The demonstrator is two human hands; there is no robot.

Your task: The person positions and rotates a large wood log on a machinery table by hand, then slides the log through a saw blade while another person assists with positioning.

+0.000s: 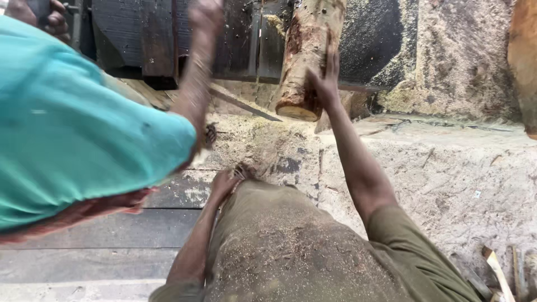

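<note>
A rough reddish log (pixel 305 56) lies on the sawdust-covered bench (pixel 447 168), its cut end facing me. My right hand (pixel 324 78) reaches forward and grips the log's right side near that end. Close to my waist, my left hand (pixel 224 183) rests at the bench edge beside my dusty olive shirt (pixel 279 246); its fingers are curled and partly hidden. A co-worker in a teal shirt (pixel 84 123) leans in from the left, with a forearm (pixel 198 72) stretched toward the dark machine.
A dark metal machine frame (pixel 156 39) spans the top. A thin dark blade or strip (pixel 246 106) lies slanted by the log's end. Another piece of timber (pixel 526 56) stands at the right edge. Wood scraps (pixel 498 268) lie at lower right. Another hand (pixel 39 14) shows at top left.
</note>
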